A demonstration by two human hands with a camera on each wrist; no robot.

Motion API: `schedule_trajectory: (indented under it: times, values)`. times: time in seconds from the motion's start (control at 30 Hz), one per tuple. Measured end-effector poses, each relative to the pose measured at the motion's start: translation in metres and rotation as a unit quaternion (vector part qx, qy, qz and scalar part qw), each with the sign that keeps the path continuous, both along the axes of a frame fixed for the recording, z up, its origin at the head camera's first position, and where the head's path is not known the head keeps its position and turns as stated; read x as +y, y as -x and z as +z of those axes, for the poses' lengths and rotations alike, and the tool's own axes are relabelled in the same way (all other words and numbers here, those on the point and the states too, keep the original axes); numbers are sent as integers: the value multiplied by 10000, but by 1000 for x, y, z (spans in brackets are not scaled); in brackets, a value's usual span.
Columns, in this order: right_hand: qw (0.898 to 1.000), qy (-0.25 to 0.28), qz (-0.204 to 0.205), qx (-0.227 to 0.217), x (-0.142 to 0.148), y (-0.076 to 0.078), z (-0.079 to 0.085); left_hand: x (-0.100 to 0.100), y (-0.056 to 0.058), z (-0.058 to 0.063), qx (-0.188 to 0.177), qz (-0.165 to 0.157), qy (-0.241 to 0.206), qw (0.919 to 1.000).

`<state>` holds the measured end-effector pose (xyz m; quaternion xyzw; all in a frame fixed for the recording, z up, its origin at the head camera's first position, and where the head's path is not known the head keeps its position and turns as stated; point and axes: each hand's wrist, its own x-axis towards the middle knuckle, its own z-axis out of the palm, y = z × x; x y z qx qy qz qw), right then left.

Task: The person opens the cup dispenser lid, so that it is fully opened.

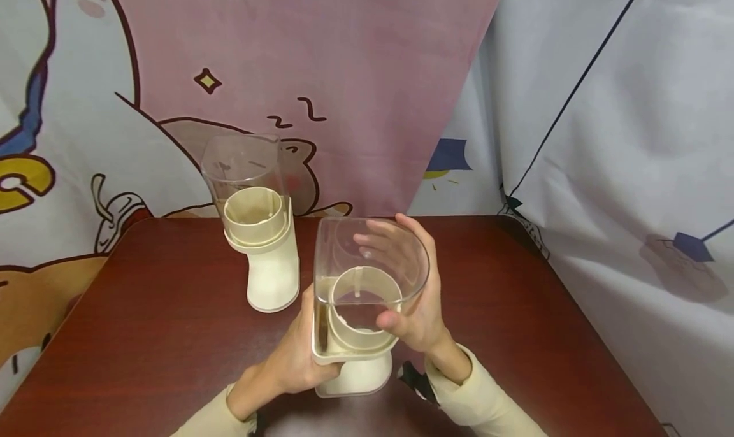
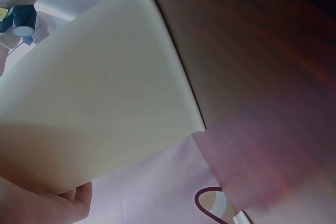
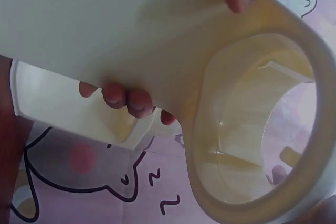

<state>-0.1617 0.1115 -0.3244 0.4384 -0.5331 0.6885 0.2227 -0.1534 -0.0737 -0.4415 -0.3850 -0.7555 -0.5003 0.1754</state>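
Note:
A cream plastic stand point(image 1: 361, 373) with a round collar point(image 1: 358, 341) and a clear plastic container point(image 1: 338, 239) at its top is tilted low in the middle of the head view. My left hand point(image 1: 301, 354) grips the stand just below the container. Several of its fingertips point(image 3: 126, 98) show behind the stand in the right wrist view, the thumb in front. My right hand point(image 1: 421, 303) holds the container's right side, fingers behind the clear wall and thumb near the front. In the left wrist view, a broad cream surface point(image 2: 105, 82) fills the middle.
Farther back on the left of the dark red table point(image 1: 172, 284) stands a similar cream stand point(image 1: 274, 278) with its own clear container point(image 1: 241, 157). A printed cloth point(image 1: 367, 55) hangs behind the table. Pale cloth point(image 1: 619, 169) hangs on the right.

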Motion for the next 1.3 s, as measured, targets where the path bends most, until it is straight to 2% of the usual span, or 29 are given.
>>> schedule_trajectory:
  times: [0.13,0.23,0.57,0.87,1.1,1.3]
  values:
    - [9994,-234,98,-252,3,2,-1,0,-1,-1,-203,-100,-81,9997]
    - [9987,-326,110,-364,4,2,-1,0,-1,-1,-228,-92,-77,9997]
    - [9983,-301,58,-488,6,2,-2,0,-4,-1,-61,-35,42,10000]
    - [9973,-254,229,-654,11,10,-3,4,-2,1,-243,91,108,9996]
    - [9972,-319,96,-664,11,11,-3,3,0,0,-183,14,0,9998]
    - [9992,-62,-154,-374,2,4,-4,2,2,-4,-41,-172,-163,9997]
